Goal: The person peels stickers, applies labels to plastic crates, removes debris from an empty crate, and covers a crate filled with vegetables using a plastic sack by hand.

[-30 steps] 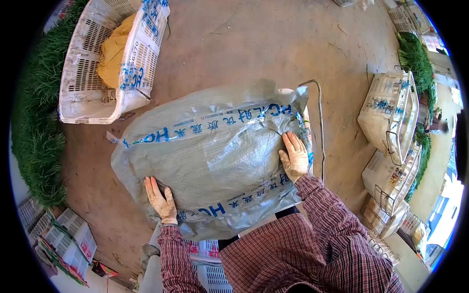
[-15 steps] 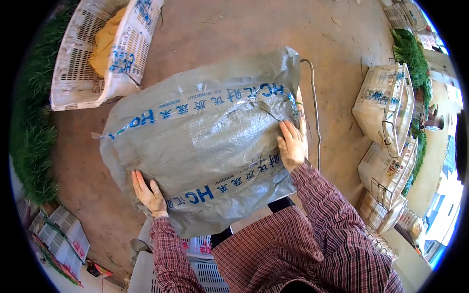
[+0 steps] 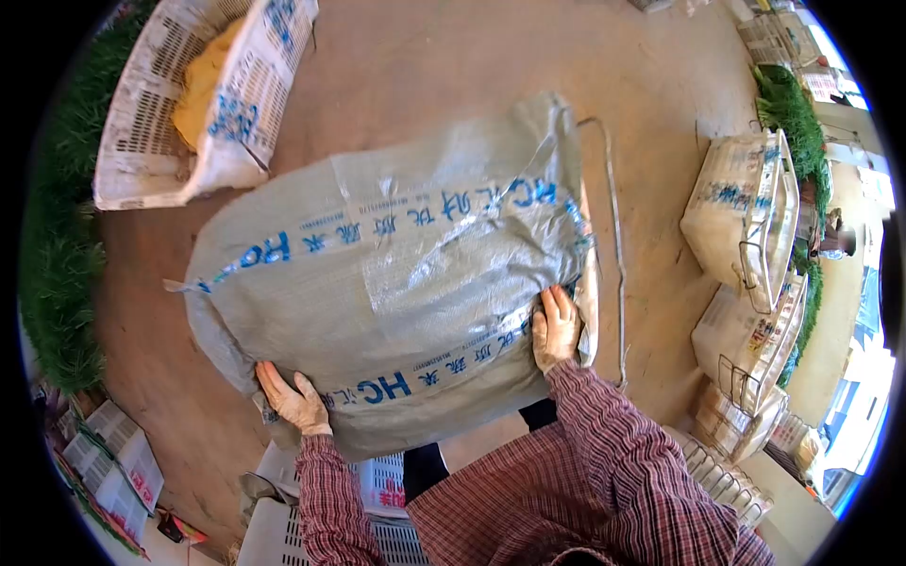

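A large grey-green plastic sheet or sack [image 3: 415, 302] with blue lettering spreads in front of me, draped over something that it mostly hides. Along its right side show a pale crate edge [image 3: 590, 321] and a bent wire handle [image 3: 615, 236]. My left hand [image 3: 295, 401] lies on the sheet's near left corner, fingers stretched out and thumb apart. On the near right part of the sheet, close to the crate edge, rests my right hand [image 3: 557, 330], its fingers extended. Both hands press on the material without gripping it.
A white crate [image 3: 226, 141] with a yellow cloth [image 3: 203, 85] stands at upper left. Green bundles [image 3: 57, 264] line the left edge. White crates with wire handles [image 3: 741, 208] are stacked at right. Another slotted crate [image 3: 274, 528] stands below me, beside my legs.
Both hands have slid toward my body along the sheet, the right one farther. The sheet's near part looks flatter, and its surface has shifted slightly.
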Demonstrator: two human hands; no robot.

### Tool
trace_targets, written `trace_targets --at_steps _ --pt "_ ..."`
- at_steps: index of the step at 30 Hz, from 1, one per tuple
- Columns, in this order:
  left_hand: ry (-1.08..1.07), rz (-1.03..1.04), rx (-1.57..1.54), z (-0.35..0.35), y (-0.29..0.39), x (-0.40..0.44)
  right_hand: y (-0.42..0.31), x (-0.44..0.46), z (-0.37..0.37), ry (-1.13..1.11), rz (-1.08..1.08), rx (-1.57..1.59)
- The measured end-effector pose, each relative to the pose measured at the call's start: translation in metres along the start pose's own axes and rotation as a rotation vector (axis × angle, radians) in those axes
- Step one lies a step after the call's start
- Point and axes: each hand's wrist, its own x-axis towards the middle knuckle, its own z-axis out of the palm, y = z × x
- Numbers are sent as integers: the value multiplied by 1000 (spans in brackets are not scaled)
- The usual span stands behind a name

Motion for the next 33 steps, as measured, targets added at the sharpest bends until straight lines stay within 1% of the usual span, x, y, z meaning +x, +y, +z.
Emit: trace_targets --at_steps 1,2,3,4,5,7,8,9,11,13,14,15,17,18,19,20,21,22,23,24,25,26,27,29,30,31,33 --pt "23 3 -7 -10 5 4 -7 3 -14 -42 21 21" --pt "-65 -59 -31 -22 10 4 -10 4 -30 -98 61 111" --pt "-157 -116 -56 -31 19 7 -11 7 -55 -201 56 150" --pt "-195 -255 -72 -53 46 14 -18 12 -92 -202 62 201" --pt "-184 -239 -73 -57 63 18 -18 16 -120 -202 68 255" --pt "87 -208 -378 -64 98 22 13 16 -146 -31 -25 177" --pt "19 -153 -372 -60 124 24 22 14 -153 123 -8 20" --pt "-68 53 -281 -64 165 36 33 8 -147 179 120 7" --pt "-137 409 -258 -44 239 54 69 -15 -109 39 587 496" --pt "-372 633 -336 -17 308 63 62 -18 -103 -138 830 1100" --pt "-451 729 -375 -2 341 66 55 -19 -99 -60 769 971" --pt "-498 782 -313 19 374 66 59 -18 -96 -64 874 1167" --pt "-489 801 -392 55 423 68 50 -8 -113 -133 833 1048" --pt "-577 741 -462 78 438 62 51 -6 -117 -165 889 1099" --pt "-673 684 -529 86 453 59 57 -5 -120 -226 872 1133" --pt "-683 691 -425 88 460 53 60 -5 -123 -268 820 1064" --pt "-695 691 -419 91 462 48 60 -6 -126 -316 767 995" --pt "-653 701 -406 90 461 42 61 -10 -122 -321 781 1007" --pt "-601 719 -392 87 459 43 59 -10 -114 -308 1061 1308" --pt "-590 758 -458 98 450 41 55 -7 -110 -288 1334 1608" --pt "-803 634 -628 97 442 50 47 -3 -110 -293 1326 1626" --pt "-833 364 -820 91 429 52 37 0 -109 -440 846 957" --pt "-844 77 -1001 79 414 53 29 2 -109 -511 346 293" --pt "-627 -392 -1469 41 372 52 14 25 -123 -628 261 185" --pt "-525 -432 -1356 19 348 46 16 36 -110 -781 280 152" --pt "-422 -470 -1243 -3 322 38 19 40 -96 -836 229 135" --pt "-309 -412 -1183 -50 263 22 16 45 -78 -874 198 -8"
